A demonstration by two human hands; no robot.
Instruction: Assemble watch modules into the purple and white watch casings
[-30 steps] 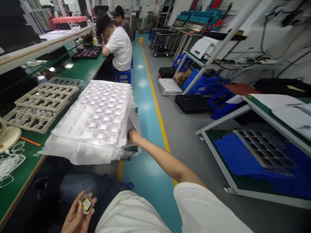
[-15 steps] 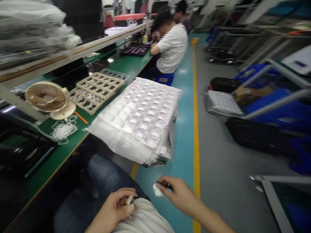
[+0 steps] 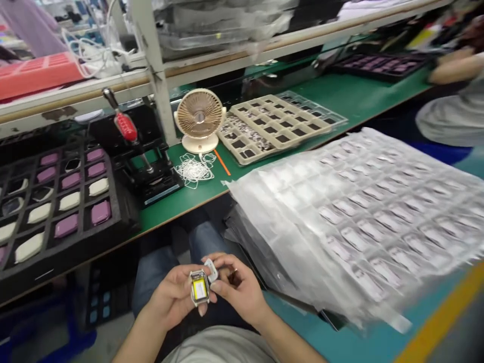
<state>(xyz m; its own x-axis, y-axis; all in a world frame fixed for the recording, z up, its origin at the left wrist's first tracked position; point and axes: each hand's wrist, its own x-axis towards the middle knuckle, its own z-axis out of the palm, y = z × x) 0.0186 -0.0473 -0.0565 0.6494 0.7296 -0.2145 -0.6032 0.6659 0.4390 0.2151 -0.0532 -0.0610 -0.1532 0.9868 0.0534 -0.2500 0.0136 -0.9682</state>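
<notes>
In my left hand point(image 3: 176, 297) lies an opened smartwatch case point(image 3: 199, 288), its rim silvery and a yellow-edged part with a white label inside. My fingers are closed around its sides. Close by, my right hand point(image 3: 238, 287) pinches a small pale back cover point(image 3: 210, 270) at the case's upper right; whether the two pieces touch is unclear. Something thin and dark shows among the right fingers, too small to name. Both hands are above my lap.
Left on the green bench point(image 3: 162, 212) are a black foam tray point(image 3: 124, 222) of purple and white watch cases and a black press point(image 3: 151, 169) with a red handle. A fan point(image 3: 200, 118) and beige tray point(image 3: 280, 123) stand behind. Plastic-covered trays point(image 3: 287, 242) stack right; a co-worker's arm point(image 3: 457, 65) is beyond.
The view has swung left, bringing the foam tray and press into sight. My right hand has carried the pale cover from the right side over to the watch case in my left hand.
</notes>
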